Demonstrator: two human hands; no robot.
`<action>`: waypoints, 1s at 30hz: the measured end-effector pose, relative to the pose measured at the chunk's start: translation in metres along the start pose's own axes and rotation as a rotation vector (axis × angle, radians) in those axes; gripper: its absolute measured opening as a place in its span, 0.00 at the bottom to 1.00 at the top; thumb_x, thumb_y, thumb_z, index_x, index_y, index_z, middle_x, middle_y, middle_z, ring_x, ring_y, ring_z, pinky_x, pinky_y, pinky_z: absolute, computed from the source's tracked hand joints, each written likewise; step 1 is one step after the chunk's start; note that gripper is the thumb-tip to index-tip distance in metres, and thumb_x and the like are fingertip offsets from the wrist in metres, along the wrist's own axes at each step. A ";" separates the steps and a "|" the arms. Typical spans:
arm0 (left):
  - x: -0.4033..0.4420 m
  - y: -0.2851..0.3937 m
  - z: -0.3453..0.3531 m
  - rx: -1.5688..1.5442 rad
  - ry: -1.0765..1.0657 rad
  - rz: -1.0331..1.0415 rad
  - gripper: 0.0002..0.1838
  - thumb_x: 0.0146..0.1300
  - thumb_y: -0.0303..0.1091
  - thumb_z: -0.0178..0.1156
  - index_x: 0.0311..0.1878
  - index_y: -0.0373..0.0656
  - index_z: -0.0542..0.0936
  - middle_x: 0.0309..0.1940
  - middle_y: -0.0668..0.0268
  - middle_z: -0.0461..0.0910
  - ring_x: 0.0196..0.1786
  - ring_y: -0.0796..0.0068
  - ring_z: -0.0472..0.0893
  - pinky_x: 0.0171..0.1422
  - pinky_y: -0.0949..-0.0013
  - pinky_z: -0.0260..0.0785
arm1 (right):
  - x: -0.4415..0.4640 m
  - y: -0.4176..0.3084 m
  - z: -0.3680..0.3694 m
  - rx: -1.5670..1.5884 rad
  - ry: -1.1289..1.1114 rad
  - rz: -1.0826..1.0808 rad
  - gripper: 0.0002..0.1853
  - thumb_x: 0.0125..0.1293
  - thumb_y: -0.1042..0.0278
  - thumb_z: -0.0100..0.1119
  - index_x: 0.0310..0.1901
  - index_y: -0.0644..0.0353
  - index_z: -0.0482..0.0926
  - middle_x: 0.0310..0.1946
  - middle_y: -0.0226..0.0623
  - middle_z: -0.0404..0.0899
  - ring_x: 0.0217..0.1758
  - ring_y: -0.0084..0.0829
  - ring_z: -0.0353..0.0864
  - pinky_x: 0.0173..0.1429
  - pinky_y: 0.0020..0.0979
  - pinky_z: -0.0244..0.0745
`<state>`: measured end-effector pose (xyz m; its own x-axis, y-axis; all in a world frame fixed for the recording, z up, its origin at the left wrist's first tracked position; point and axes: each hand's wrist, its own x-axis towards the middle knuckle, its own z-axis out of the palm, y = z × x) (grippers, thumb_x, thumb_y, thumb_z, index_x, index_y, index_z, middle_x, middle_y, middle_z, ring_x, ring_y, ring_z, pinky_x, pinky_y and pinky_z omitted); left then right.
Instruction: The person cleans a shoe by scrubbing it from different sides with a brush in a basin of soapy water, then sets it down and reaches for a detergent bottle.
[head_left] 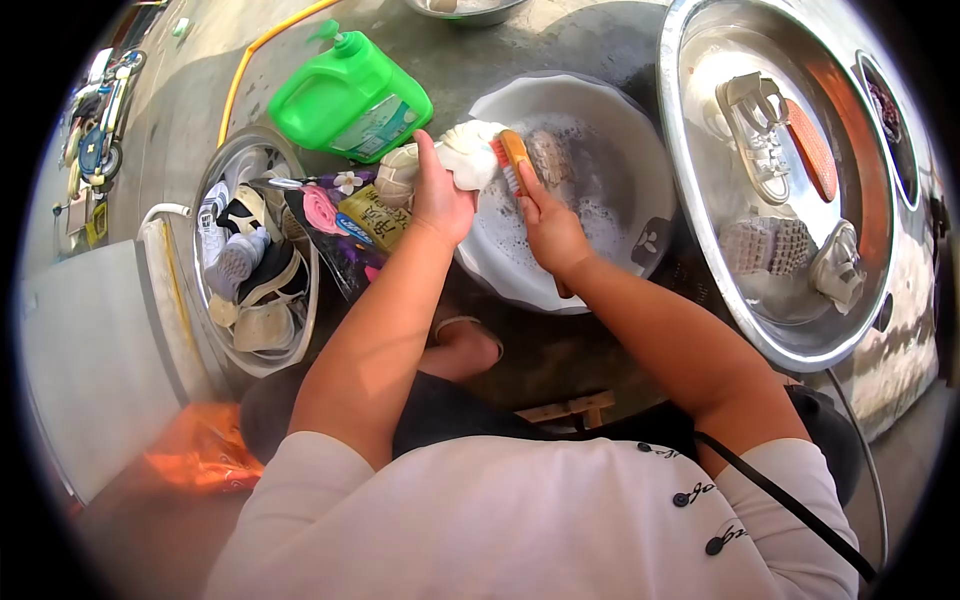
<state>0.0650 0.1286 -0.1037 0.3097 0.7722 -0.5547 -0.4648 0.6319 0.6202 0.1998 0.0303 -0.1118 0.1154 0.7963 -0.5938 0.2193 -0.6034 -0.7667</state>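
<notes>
My left hand [446, 203] is closed round a cream and white shoe [468, 152], held up over the left rim of a grey basin [625, 125]. The thumb points upward, and the palm hides part of the shoe. Gripped in my right hand [552, 232] is a scrub brush [514, 148] with a wooden handle and red and white bristles. Its bristles are against or very near the shoe's right end. Foamy water lies in the basin, with another shoe [548, 158] partly under the suds.
A green detergent jug [350, 95] stands beyond my left hand. Below it are a dark printed bag [325, 215] and a metal basin [312, 335] of shoes. At right, a large metal tub [690, 215] holds sandals [755, 135] and other footwear in water.
</notes>
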 end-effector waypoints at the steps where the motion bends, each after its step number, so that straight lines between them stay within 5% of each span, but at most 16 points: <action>1: 0.000 -0.002 0.000 0.004 -0.010 0.014 0.45 0.68 0.71 0.35 0.67 0.36 0.65 0.65 0.58 0.69 0.68 0.62 0.67 0.75 0.61 0.54 | -0.011 0.001 0.005 -0.001 0.005 0.002 0.28 0.74 0.63 0.49 0.73 0.37 0.59 0.59 0.54 0.74 0.63 0.48 0.74 0.67 0.32 0.65; 3: 0.005 0.005 0.000 -0.046 -0.038 0.000 0.45 0.68 0.71 0.35 0.67 0.36 0.65 0.66 0.57 0.68 0.68 0.61 0.67 0.75 0.61 0.54 | -0.032 0.003 0.027 -0.004 -0.009 -0.305 0.27 0.74 0.62 0.47 0.73 0.37 0.59 0.53 0.53 0.78 0.56 0.48 0.79 0.60 0.36 0.70; 4: 0.005 0.008 -0.001 -0.027 -0.017 0.011 0.44 0.69 0.71 0.35 0.67 0.36 0.65 0.65 0.57 0.68 0.68 0.61 0.67 0.74 0.61 0.55 | -0.028 0.002 0.033 -0.046 0.059 -0.463 0.26 0.74 0.58 0.43 0.73 0.35 0.56 0.44 0.58 0.80 0.47 0.58 0.79 0.54 0.49 0.72; 5: 0.001 0.009 -0.003 -0.008 0.016 0.021 0.44 0.69 0.71 0.35 0.67 0.35 0.65 0.65 0.57 0.68 0.68 0.61 0.67 0.74 0.61 0.55 | -0.021 0.006 0.028 -0.042 0.046 -0.459 0.26 0.74 0.58 0.43 0.73 0.35 0.56 0.44 0.58 0.80 0.47 0.58 0.79 0.54 0.49 0.72; 7: 0.002 0.002 -0.001 -0.009 -0.016 0.005 0.44 0.69 0.70 0.35 0.66 0.36 0.66 0.65 0.59 0.69 0.66 0.62 0.68 0.73 0.61 0.57 | -0.002 -0.007 -0.006 -0.140 -0.067 -0.001 0.27 0.74 0.62 0.48 0.73 0.38 0.59 0.58 0.55 0.75 0.61 0.50 0.76 0.64 0.34 0.68; 9: 0.004 -0.003 -0.003 0.012 -0.006 0.002 0.43 0.69 0.70 0.35 0.66 0.37 0.67 0.64 0.60 0.70 0.66 0.63 0.69 0.72 0.61 0.58 | -0.003 0.002 -0.001 -0.092 -0.036 -0.011 0.27 0.74 0.62 0.49 0.73 0.35 0.59 0.58 0.54 0.75 0.61 0.50 0.76 0.65 0.35 0.68; 13: 0.000 0.005 0.000 -0.034 0.075 -0.060 0.44 0.69 0.70 0.35 0.67 0.37 0.66 0.65 0.60 0.69 0.67 0.62 0.69 0.74 0.61 0.56 | -0.020 0.001 0.033 0.009 0.092 -0.397 0.27 0.73 0.62 0.50 0.71 0.30 0.61 0.49 0.51 0.81 0.51 0.52 0.81 0.56 0.41 0.73; 16: 0.006 0.001 -0.003 -0.027 -0.008 -0.011 0.44 0.70 0.69 0.35 0.68 0.36 0.64 0.67 0.58 0.67 0.70 0.62 0.66 0.75 0.61 0.55 | 0.006 -0.004 -0.010 -0.255 -0.027 -0.025 0.25 0.74 0.58 0.47 0.71 0.30 0.62 0.56 0.52 0.77 0.58 0.50 0.77 0.62 0.37 0.69; 19: 0.010 -0.002 -0.013 -0.029 -0.081 -0.008 0.43 0.70 0.69 0.35 0.68 0.36 0.64 0.67 0.58 0.67 0.70 0.62 0.66 0.76 0.62 0.54 | 0.038 0.035 -0.038 -0.056 0.298 0.080 0.25 0.74 0.60 0.45 0.71 0.33 0.61 0.55 0.52 0.77 0.56 0.48 0.78 0.61 0.35 0.70; 20: 0.006 0.002 -0.008 -0.020 -0.067 -0.011 0.43 0.70 0.69 0.35 0.68 0.36 0.64 0.68 0.59 0.67 0.69 0.63 0.67 0.75 0.62 0.54 | 0.058 0.075 -0.038 -0.106 0.519 -0.111 0.26 0.74 0.59 0.44 0.72 0.32 0.59 0.50 0.48 0.81 0.45 0.48 0.82 0.51 0.41 0.76; 21: 0.007 0.002 -0.006 -0.023 -0.068 -0.008 0.43 0.70 0.69 0.35 0.68 0.36 0.64 0.68 0.59 0.67 0.69 0.63 0.67 0.75 0.62 0.54 | 0.058 0.075 -0.039 -0.109 0.519 -0.115 0.26 0.74 0.59 0.44 0.72 0.32 0.59 0.50 0.48 0.81 0.45 0.48 0.82 0.51 0.41 0.76; 23: 0.008 -0.002 -0.003 -0.004 -0.071 -0.001 0.43 0.70 0.69 0.35 0.68 0.36 0.64 0.68 0.59 0.67 0.70 0.63 0.66 0.75 0.62 0.54 | 0.055 0.077 -0.037 0.161 0.292 0.350 0.27 0.74 0.63 0.43 0.73 0.33 0.58 0.50 0.45 0.81 0.37 0.41 0.82 0.42 0.38 0.78; 24: 0.008 -0.003 0.000 -0.004 -0.072 0.002 0.43 0.70 0.69 0.35 0.68 0.36 0.64 0.68 0.59 0.67 0.70 0.63 0.66 0.75 0.62 0.54 | 0.051 0.071 -0.034 0.317 0.150 0.362 0.28 0.74 0.63 0.44 0.74 0.35 0.58 0.52 0.43 0.80 0.29 0.34 0.77 0.34 0.36 0.76; 27: 0.003 -0.003 0.004 0.019 -0.072 0.004 0.43 0.70 0.69 0.35 0.68 0.36 0.64 0.67 0.59 0.67 0.70 0.64 0.65 0.76 0.62 0.54 | 0.019 0.032 -0.020 0.545 0.215 0.245 0.28 0.74 0.66 0.44 0.74 0.37 0.57 0.43 0.31 0.76 0.20 0.21 0.65 0.27 0.25 0.69; 28: 0.003 -0.001 0.006 0.012 -0.070 -0.008 0.43 0.70 0.69 0.35 0.68 0.36 0.64 0.67 0.59 0.67 0.70 0.64 0.65 0.76 0.63 0.53 | 0.013 0.032 -0.005 0.444 0.211 0.032 0.28 0.74 0.66 0.44 0.74 0.37 0.58 0.41 0.30 0.76 0.20 0.19 0.65 0.26 0.23 0.68; 30: 0.000 0.000 0.012 0.000 -0.072 -0.018 0.43 0.70 0.69 0.35 0.68 0.36 0.64 0.67 0.60 0.67 0.70 0.65 0.65 0.76 0.63 0.53 | -0.008 0.030 0.024 0.309 0.072 -0.193 0.27 0.74 0.65 0.46 0.73 0.38 0.59 0.49 0.42 0.75 0.44 0.32 0.67 0.47 0.27 0.65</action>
<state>0.0748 0.1296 -0.0970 0.3767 0.7637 -0.5242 -0.4586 0.6455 0.6108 0.1819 0.0045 -0.1359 0.1712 0.8909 -0.4207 -0.0582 -0.4171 -0.9070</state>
